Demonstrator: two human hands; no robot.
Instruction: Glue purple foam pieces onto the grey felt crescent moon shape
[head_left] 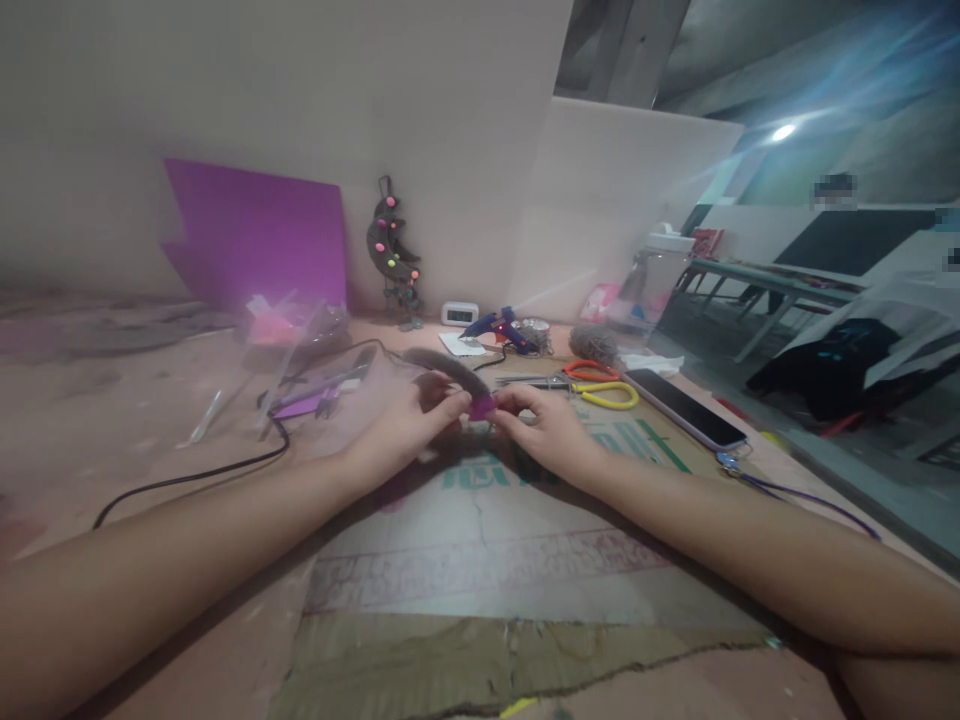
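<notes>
My left hand and my right hand meet over a flattened cardboard sheet. Both pinch a small purple piece between their fingertips. A dark curved fuzzy strip arches up from the purple piece behind my left fingers. Both hands are closed on this item, and the blur hides how the strip joins the piece.
A blue glue gun, a small white clock, scissors with orange and yellow handles and a phone lie beyond the hands. A purple sheet and a dark moon ornament lean on the wall. A black cable runs at left.
</notes>
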